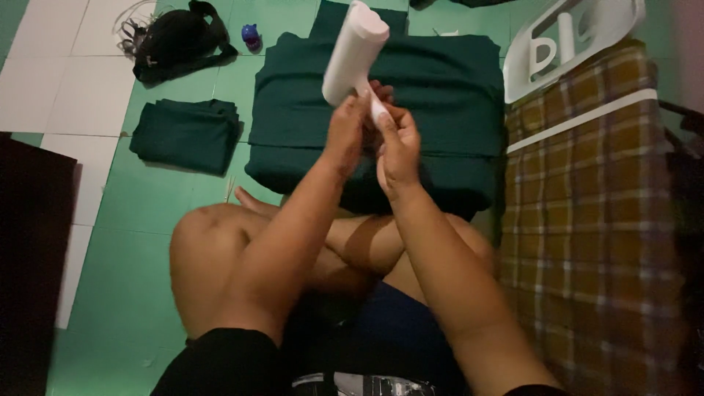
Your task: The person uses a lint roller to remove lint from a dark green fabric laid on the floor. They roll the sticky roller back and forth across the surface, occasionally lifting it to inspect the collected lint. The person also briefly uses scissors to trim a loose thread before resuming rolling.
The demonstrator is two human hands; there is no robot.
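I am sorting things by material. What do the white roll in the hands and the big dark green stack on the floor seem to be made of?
White roll: probably paper or thin non-woven sheet; matte, smooth, wound in layers, held by left hand and right hand. Too blurred to be sure.
Dark green stack: woven cloth, matte, with soft folded edges and rounded corners.

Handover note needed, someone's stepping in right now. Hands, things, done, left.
Left hand: gripping the lower end of a white lint roller, raised above the lap.
Right hand: fingers pinching at the roller's handle end, touching the left hand.
Things: large stack of folded dark green cloth on the floor straight ahead; smaller folded green stack to its left; black bag beyond; plaid cloth on the right.
Done: roller in hand, cloth folded and stacked.
Left: roller not yet touching any cloth.
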